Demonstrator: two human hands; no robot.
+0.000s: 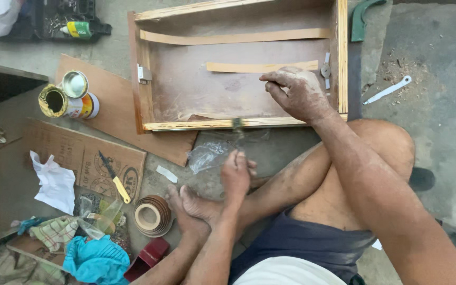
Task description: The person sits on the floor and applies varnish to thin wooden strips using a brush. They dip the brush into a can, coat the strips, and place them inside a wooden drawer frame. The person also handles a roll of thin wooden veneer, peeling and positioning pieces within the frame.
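Note:
A shallow wooden drawer box [149, 84] lies open side up on the floor in front of me. Two thin veneer strips lie inside it, a long one [238, 37] near the far wall and a short one [259, 67] in the middle. My right hand [297, 94] rests inside the drawer over its near right rim, with bent fingertips touching the short strip's right end. My left hand [237, 174] is closed around a small brush [237, 126], whose blurred tip touches the drawer's near rim.
An open glue tin [54, 101] and its lid [75, 83] sit on a board at the left. Nearby lie a yellow-handled knife [116, 179], a roll of edge tape [151, 215], a white rag [54, 182], a blue cloth [96, 261] and a clear plastic bag [207, 154]. My bent legs fill the lower right.

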